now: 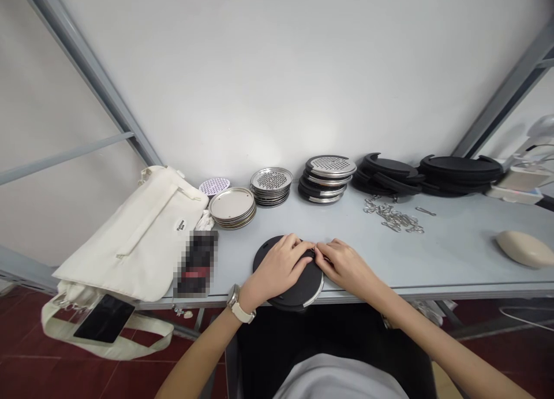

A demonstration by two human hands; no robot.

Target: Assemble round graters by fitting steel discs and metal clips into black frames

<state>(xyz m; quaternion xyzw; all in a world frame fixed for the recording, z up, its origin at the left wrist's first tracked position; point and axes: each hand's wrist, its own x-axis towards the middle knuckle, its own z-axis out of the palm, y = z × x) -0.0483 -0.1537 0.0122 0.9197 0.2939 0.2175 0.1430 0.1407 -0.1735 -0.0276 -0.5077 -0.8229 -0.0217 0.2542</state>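
Observation:
A round black plastic disc with a thin metal edge lies at the table's front edge, partly overhanging it. My left hand rests on top of the disc and my right hand comes in from the right. Their fingertips pinch together at the disc's upper right rim, and the fingers hide what lies there. A small loose pile of metal clips lies behind my right hand, out of reach of my fingertips.
Stacks of perforated steel discs and black plastic rings line the pale table against the wall. A white canvas bag lies at left, with a phone on its hanging strap. A beige oval object sits at right.

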